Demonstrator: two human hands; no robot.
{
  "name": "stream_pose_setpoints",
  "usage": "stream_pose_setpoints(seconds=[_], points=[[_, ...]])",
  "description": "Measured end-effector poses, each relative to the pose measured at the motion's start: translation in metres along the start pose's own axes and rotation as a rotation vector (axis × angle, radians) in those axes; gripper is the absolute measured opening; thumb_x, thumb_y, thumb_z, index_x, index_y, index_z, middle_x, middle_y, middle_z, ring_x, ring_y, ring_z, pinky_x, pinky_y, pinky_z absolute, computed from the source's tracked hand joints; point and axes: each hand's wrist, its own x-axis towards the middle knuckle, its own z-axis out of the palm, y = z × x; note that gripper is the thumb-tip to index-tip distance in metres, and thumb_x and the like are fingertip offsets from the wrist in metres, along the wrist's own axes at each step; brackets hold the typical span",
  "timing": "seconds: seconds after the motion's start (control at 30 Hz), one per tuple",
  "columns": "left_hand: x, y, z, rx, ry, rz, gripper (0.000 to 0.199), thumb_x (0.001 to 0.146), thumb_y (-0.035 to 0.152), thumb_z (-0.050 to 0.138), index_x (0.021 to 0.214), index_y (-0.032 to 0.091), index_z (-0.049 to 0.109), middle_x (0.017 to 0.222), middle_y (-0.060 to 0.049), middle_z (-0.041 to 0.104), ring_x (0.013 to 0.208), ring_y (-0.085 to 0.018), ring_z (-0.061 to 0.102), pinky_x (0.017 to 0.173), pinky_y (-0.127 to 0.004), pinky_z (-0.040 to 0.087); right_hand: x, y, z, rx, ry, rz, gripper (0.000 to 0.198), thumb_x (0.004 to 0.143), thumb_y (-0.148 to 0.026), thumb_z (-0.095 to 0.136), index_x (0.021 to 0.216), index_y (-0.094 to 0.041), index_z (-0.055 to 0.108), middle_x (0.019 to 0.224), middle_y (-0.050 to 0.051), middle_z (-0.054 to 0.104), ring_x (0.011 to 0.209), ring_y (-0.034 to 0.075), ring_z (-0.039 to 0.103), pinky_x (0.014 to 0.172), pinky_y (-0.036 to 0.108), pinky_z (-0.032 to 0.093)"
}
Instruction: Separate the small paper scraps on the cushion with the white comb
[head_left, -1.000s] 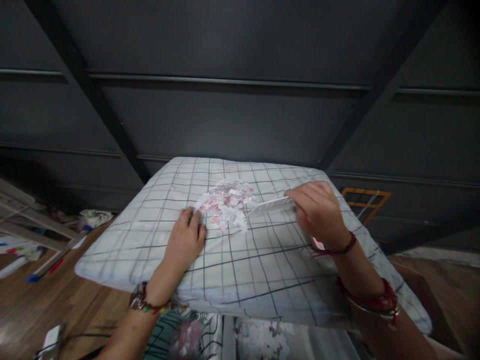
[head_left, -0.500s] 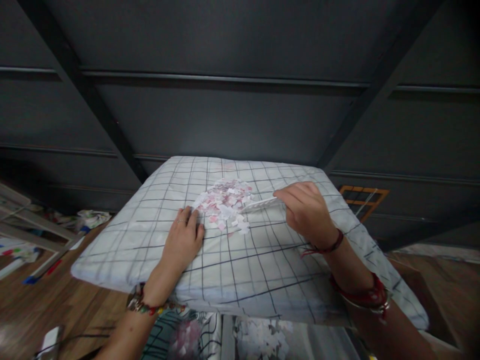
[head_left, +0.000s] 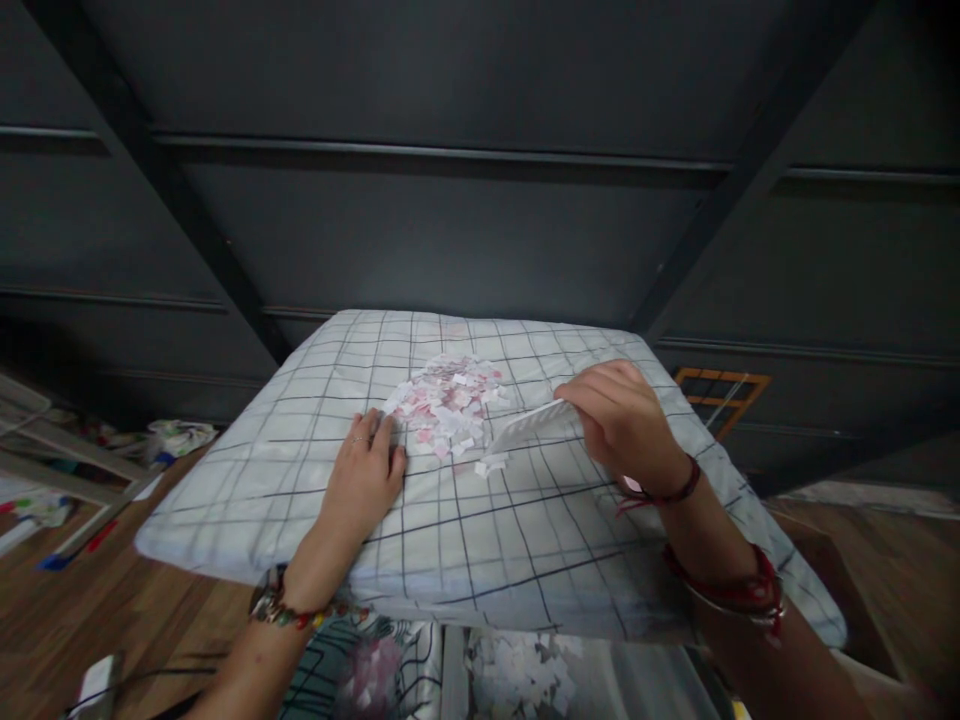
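Observation:
A pile of small white and pink paper scraps (head_left: 448, 405) lies on the checked cloth (head_left: 495, 560) of the table. My left hand (head_left: 364, 465) rests palm down on the cloth, fingers stretched out, its fingertips at the pile's left edge. Between the thumb and fingers of my right hand (head_left: 626, 425) is a thin white slotted piece (head_left: 529, 425), tilted down to the left. Its lower end meets the cloth beside the pile's right edge, close to a few loose scraps (head_left: 491, 465). What exactly the slotted piece is, I cannot make out.
Below the near table edge stands an open container with white scraps (head_left: 517, 675); left of it lies a blurred heap of pink scraps (head_left: 371, 675). A dark panelled wall (head_left: 450, 240) rises behind the table. On the floor at left is a white power strip (head_left: 97, 685).
My right hand has shifted slightly right, and the slotted piece is turned to show more of its face. A few scraps now lie apart at the pile's near right. My left hand stays put.

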Motion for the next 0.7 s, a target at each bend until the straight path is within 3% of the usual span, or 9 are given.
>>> stream_pose_setpoints(seconds=[0.27, 0.7], points=[[0.005, 0.011, -0.017, 0.000, 0.040, 0.062, 0.042, 0.089, 0.027, 0.037, 0.125, 0.006, 0.045, 0.136, -0.023, 0.040, 0.133, -0.035, 0.031, 0.105, -0.052, 0.036, 0.004, -0.009, 0.012, 0.019, 0.064, 0.014, 0.030, 0.073, 0.000, 0.039, 0.084, -0.018, 0.061, 0.073, 0.002, 0.064, 0.071, 0.017, 0.053, 0.072, 0.033, 0.039], [0.002, 0.007, -0.010, -0.049, 0.012, 0.032, 0.043, 0.088, 0.025, 0.039, 0.127, 0.007, 0.042, 0.137, -0.022, 0.039, 0.134, -0.035, 0.031, 0.105, -0.052, 0.037, 0.001, -0.002, 0.001, 0.031, 0.080, -0.066, 0.027, 0.071, -0.001, 0.041, 0.081, -0.018, 0.060, 0.071, 0.002, 0.062, 0.070, 0.017, 0.053, 0.071, 0.034, 0.039]])
